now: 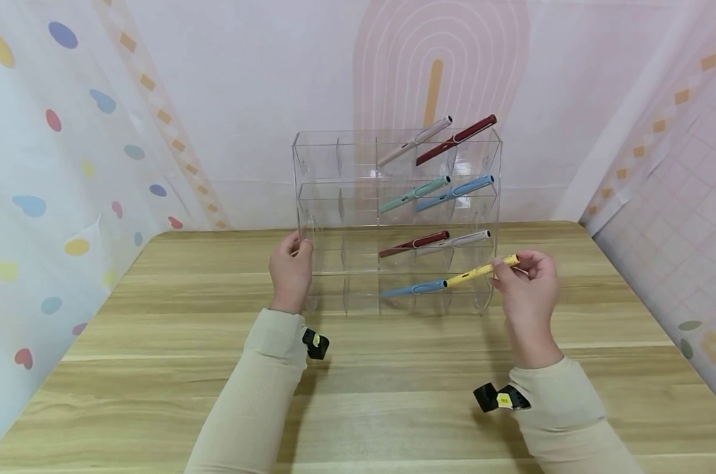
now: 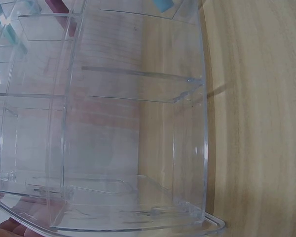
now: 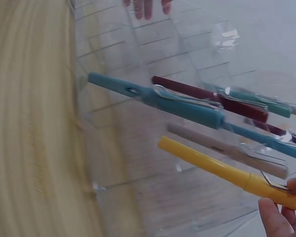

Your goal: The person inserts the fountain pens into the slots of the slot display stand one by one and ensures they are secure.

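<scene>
A clear acrylic pen rack (image 1: 377,227) with four-sided compartments stands upright on the table. My left hand (image 1: 291,273) grips its left side edge; in the left wrist view its fingers (image 2: 19,217) show around the clear side wall. My right hand (image 1: 528,289) pinches a yellow pen (image 1: 479,271) near its clip end, at the lower right of the rack. The yellow pen's other end points left, close to the blue pen (image 1: 413,289) in the bottom row. In the right wrist view the yellow pen (image 3: 207,165) slants below a grey pen (image 3: 227,150).
Above sit a dark red pen (image 1: 413,244) and a grey pen (image 1: 452,243), then a green pen (image 1: 415,193) and a light blue pen (image 1: 455,193). The top row holds a pale pen (image 1: 415,140) and another dark red pen (image 1: 457,139). A patterned curtain (image 1: 245,99) hangs behind the wooden table (image 1: 393,395).
</scene>
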A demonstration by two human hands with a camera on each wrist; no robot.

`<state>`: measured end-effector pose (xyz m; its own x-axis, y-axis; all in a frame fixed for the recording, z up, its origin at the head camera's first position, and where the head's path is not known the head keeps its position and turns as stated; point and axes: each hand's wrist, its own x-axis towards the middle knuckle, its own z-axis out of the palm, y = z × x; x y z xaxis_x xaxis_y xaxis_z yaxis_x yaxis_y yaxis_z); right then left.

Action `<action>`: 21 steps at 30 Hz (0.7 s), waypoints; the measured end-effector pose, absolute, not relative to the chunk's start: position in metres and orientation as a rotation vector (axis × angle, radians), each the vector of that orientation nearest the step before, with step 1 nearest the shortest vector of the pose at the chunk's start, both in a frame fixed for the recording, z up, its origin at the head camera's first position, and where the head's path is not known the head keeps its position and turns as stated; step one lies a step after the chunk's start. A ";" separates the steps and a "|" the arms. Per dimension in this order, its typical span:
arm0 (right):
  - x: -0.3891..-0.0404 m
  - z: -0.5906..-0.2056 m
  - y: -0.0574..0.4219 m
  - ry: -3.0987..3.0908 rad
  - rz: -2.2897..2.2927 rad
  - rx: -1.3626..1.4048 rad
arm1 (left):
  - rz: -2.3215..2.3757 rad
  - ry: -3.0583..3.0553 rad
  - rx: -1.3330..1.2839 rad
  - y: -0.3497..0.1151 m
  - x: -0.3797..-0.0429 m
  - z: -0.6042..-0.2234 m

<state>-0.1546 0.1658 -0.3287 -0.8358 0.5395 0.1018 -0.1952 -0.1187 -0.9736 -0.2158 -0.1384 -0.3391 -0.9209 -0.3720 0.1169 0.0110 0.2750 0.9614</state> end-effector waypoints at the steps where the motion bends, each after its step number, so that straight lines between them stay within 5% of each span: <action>1: -0.155 -0.331 0.164 -1.673 2.003 -0.377 | -1.688 -2.229 0.328 -0.139 -0.216 -0.339; 21: -0.162 -0.359 0.140 -1.702 2.012 -0.386 | -1.655 -2.231 0.317 -0.137 -0.214 -0.338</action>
<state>-0.1621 0.1404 -0.3587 -0.8480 0.5226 0.0879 -0.1733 -0.1166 -0.9779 -0.2140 -0.1369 -0.3376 -0.9160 -0.3761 0.1399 0.0248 0.2948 0.9552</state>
